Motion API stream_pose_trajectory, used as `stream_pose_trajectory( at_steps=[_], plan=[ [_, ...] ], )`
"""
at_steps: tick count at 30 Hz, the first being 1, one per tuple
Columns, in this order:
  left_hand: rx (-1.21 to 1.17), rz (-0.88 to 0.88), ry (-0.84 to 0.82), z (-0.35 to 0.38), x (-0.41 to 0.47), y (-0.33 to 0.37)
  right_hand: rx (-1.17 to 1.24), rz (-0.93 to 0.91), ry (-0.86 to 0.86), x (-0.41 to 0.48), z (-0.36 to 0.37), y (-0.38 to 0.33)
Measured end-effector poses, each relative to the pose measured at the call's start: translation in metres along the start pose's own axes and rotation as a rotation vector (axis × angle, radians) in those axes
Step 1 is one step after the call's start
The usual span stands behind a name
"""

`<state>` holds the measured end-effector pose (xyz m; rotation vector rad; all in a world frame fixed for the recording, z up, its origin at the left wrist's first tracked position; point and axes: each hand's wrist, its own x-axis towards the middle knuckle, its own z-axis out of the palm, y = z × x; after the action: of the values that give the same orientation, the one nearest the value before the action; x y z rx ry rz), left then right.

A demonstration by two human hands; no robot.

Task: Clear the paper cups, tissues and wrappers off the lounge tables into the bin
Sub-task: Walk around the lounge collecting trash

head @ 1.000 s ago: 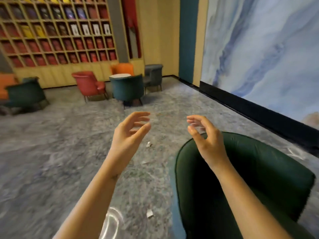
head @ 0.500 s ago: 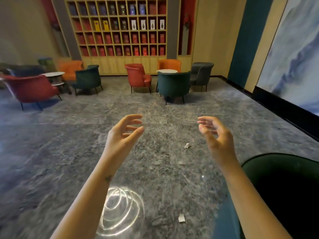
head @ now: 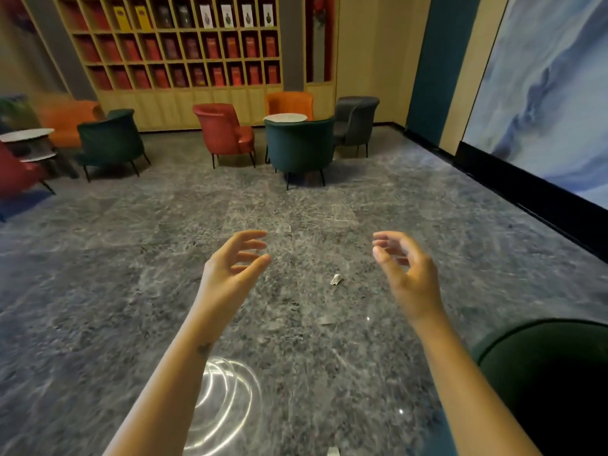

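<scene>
My left hand (head: 235,269) and my right hand (head: 406,269) are raised in front of me over the grey marble floor, fingers loosely curled, holding nothing. A small crumpled white scrap of paper (head: 336,279) lies on the floor between and beyond them. Another white scrap (head: 333,451) lies at the bottom edge. A round white lounge table (head: 285,117) stands far ahead among chairs, and a second white table (head: 26,134) is at the far left. No bin is in view.
A dark green armchair (head: 552,373) is close at my lower right. Ahead stand a teal chair (head: 299,146), a red chair (head: 223,131), an orange chair (head: 289,102) and a grey chair (head: 355,121). A shelf wall (head: 177,44) closes the back.
The view has swung left and away from the near green armchair, bringing the far chairs and tables into view. Both hands stay raised and empty.
</scene>
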<state>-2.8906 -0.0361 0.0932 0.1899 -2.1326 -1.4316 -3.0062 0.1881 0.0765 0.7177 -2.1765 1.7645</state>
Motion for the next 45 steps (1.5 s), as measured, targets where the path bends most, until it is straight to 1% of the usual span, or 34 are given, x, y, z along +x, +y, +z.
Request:
stream_pose_trajectory(
  at_steps=[3,6,15,19,22,25,31,35,40,45],
  plan=[
    [0.0,-0.024,-0.01,0.023,0.067,-0.017,0.002,0.033,0.023,0.07,-0.001,0.032],
    [-0.006,-0.032,-0.01,0.036,0.127,-0.032,-0.005,0.02,0.018,0.133,0.008,0.052],
    [-0.021,-0.071,-0.045,0.06,0.279,-0.099,-0.014,0.015,-0.005,0.263,0.063,0.123],
    [-0.022,-0.05,-0.101,0.083,0.369,-0.143,-0.055,0.043,0.045,0.328,0.082,0.176],
    [-0.041,-0.039,-0.162,0.104,0.448,-0.177,-0.115,0.057,0.122,0.384,0.098,0.218],
    [-0.039,-0.022,-0.227,0.12,0.529,-0.205,-0.112,0.11,0.193,0.444,0.117,0.253],
    [-0.035,0.036,-0.406,0.169,0.677,-0.241,-0.133,0.189,0.34,0.544,0.142,0.308],
    [-0.076,0.055,-0.521,0.223,0.753,-0.262,-0.19,0.237,0.413,0.594,0.145,0.347],
    [-0.086,0.132,-0.694,0.302,0.844,-0.285,-0.238,0.298,0.521,0.665,0.139,0.404],
    [-0.117,0.226,-0.868,0.396,0.935,-0.28,-0.305,0.311,0.675,0.745,0.108,0.446]
  ],
)
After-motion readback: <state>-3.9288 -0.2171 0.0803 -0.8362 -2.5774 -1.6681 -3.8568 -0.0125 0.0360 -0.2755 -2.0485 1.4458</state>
